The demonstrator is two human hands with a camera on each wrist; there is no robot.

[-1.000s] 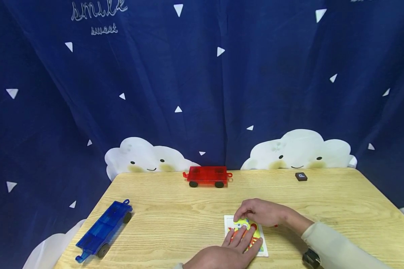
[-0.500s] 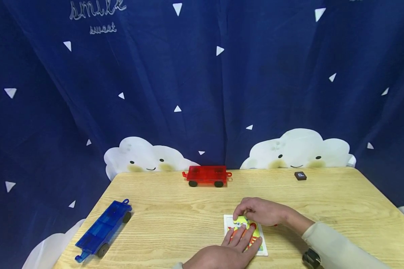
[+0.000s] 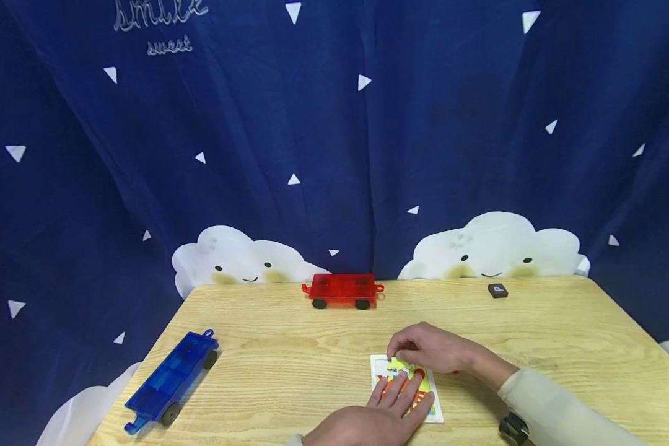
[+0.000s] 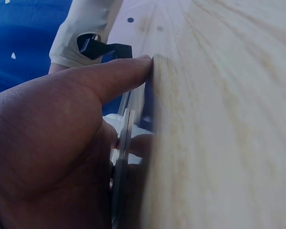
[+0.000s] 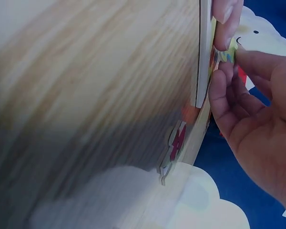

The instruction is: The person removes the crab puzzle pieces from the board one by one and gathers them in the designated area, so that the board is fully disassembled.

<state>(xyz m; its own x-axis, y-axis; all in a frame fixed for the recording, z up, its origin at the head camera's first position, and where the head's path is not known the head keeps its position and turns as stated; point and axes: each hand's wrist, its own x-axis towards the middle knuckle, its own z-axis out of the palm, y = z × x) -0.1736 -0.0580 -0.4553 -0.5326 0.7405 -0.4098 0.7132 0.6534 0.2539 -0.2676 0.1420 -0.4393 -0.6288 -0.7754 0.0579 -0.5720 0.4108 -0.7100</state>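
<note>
A small picture puzzle in a white-edged tray (image 3: 437, 416) lies near the front of the table, showing a yellow and red figure. My left hand (image 3: 376, 422) rests on it, fingers straight and spread over the picture. At the tray's top edge, my right hand (image 3: 432, 348) pinches a yellow puzzle piece (image 3: 396, 364) between thumb and fingers. The right wrist view shows this piece (image 5: 230, 53) at the fingertips, beside the left fingers. Part of the picture is hidden under both hands. In the left wrist view, the left thumb (image 4: 126, 76) reaches to the tabletop.
A loose puzzle piece (image 5: 174, 145) lies on the table beside the tray, under the right forearm. A blue toy wagon (image 3: 170, 381) stands at the left. Towards the back edge are a red toy wagon (image 3: 342, 289) and a dark block marked P (image 3: 498, 290).
My right hand has risen slightly at the tray's top edge, with its fingers still on the yellow puzzle piece. The left hand stays on the puzzle.
</note>
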